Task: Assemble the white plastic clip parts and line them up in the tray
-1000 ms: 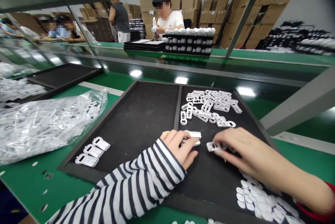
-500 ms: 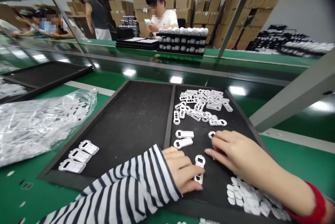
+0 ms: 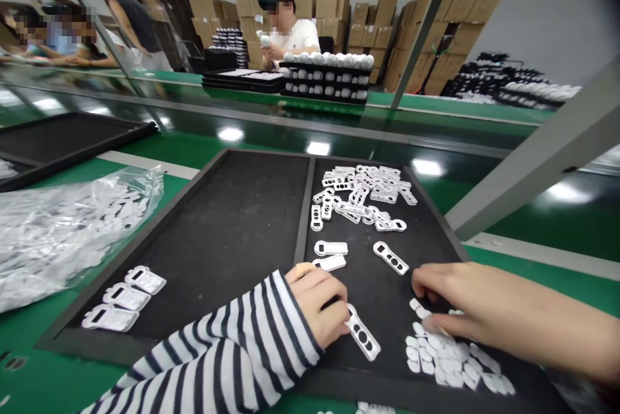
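My left hand [image 3: 320,304], in a striped sleeve, pinches one end of a white plastic faceplate [image 3: 363,334] with round holes, lying aslant on the black tray [image 3: 256,207]. My right hand [image 3: 450,294] is over a pile of small white plastic pieces [image 3: 450,356]; its thumb touches the pile and stands apart from the curled fingers. Between the hands and the far heap lies a loose faceplate [image 3: 391,258]. Two more faceplates [image 3: 331,248] lie beside the tray's divider, one partly behind my left hand.
Many faceplates [image 3: 358,191] are heaped at the tray's far right. Several white parts [image 3: 110,318] lie in its left front corner. A clear bag of white parts [image 3: 62,233] is at left. A grey post [image 3: 533,168] slants at right. A co-worker [image 3: 290,33] sits opposite.
My right hand has moved right and nearer, from a faceplate to the small pieces, leaving that faceplate on the tray. The faceplate at my left hand has turned, its holed end now towards the lower right.
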{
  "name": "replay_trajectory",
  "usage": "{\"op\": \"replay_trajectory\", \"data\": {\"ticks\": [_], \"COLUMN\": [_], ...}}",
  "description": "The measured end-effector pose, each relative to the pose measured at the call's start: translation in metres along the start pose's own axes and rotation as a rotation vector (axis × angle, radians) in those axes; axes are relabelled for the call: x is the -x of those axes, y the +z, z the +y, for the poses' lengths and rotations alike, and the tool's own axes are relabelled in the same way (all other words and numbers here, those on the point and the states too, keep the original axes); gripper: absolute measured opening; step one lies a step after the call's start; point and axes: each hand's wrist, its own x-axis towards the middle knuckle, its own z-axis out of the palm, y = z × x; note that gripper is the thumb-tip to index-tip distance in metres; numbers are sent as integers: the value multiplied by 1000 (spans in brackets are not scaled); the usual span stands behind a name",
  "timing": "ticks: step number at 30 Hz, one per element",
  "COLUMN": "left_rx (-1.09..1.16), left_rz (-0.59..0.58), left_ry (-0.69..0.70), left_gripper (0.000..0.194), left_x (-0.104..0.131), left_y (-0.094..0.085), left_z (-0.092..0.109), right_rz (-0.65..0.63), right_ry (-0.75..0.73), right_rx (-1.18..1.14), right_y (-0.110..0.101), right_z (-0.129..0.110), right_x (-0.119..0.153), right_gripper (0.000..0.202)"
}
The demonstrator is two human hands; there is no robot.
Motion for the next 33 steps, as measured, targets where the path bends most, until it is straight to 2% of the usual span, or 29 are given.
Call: {"op": "replay_trajectory", "data": {"ticks": [3,8,10,13,16,21,26,30,33], "left_rx": [46,65,73,55,35,7,-5,-2,-1], "left_rz": [22,-67,-84,-77,-53,-64,-90,-96,-98], "left_ry": [17,-91,-140,-164,-155,-152,-152,-154,-166], "left_gripper": [17,10,15,25,28,28,27,28,28], "left_x": [0,2,3,4,6,6,4,3,3], "left_y": [0,-2,-4,-5,-3,-1,-3,-4,-5], "left_z": [1,2,2,2,3,4,5,5,6], "right_rz": [-165,-90,-57,-46,-38,-7,68,171,192], "right_ry": [29,18,5,6,31,35,59,-26,-141], "right_rx": [-44,-222,-354,-531,-595,-581,-451,-349,-265], "right_y": [2,-3,-2,5,18,34,45,51,48], "right_z": [-6,-18,-25,-35,-42,-50,-57,-52,-46], "right_x": [-2,-14,-20,-28,-32,-33,-30,-28,-25], "right_gripper": [10,12,14,14,13,15,11,18,23]}}
